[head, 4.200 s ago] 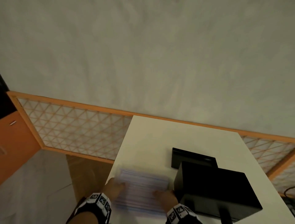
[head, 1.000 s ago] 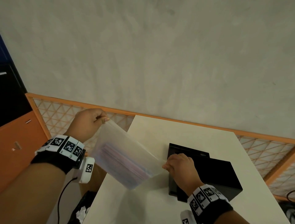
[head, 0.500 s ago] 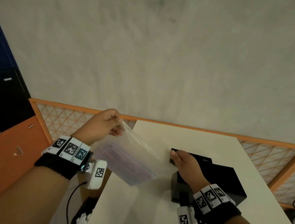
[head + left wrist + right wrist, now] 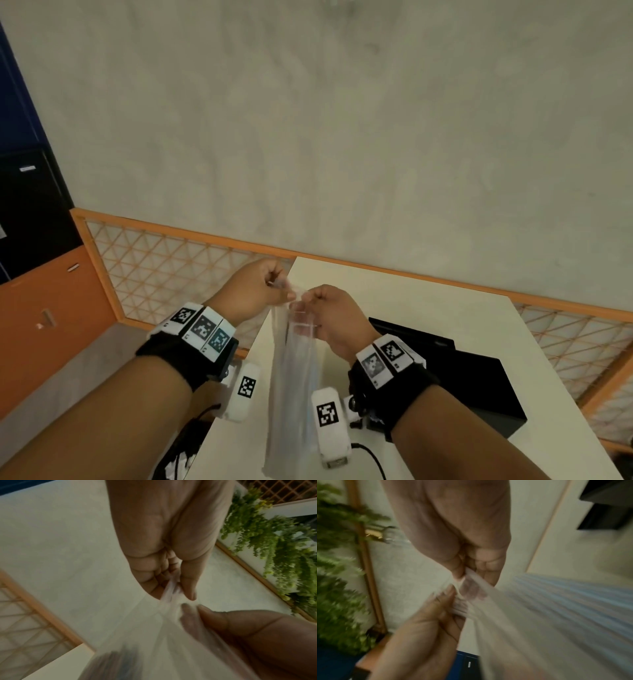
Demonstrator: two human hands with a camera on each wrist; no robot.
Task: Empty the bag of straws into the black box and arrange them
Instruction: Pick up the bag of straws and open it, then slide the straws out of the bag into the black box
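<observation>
A clear plastic bag (image 4: 294, 387) hangs upright above the white table (image 4: 445, 315), with pale blue and pink straws (image 4: 573, 596) showing through it. My left hand (image 4: 270, 291) pinches one side of the bag's top edge between thumb and curled fingers. My right hand (image 4: 322, 308) pinches the other side, close beside the left one. In the left wrist view the left hand (image 4: 173, 585) grips bunched plastic (image 4: 169, 596). In the right wrist view the right hand (image 4: 467, 574) holds the bag's rim (image 4: 476, 586). The black box (image 4: 479, 387) stands on the table right of my right wrist.
A black lid or tray (image 4: 411, 334) lies behind the box. An orange lattice fence (image 4: 164, 274) runs along the table's far and left sides. Green plants (image 4: 278, 540) hang beyond it. A cable (image 4: 373, 459) trails over the table's near edge.
The bag was stretched slanted between my hands spread apart. Both hands have come together at its top, and it now hangs straight down.
</observation>
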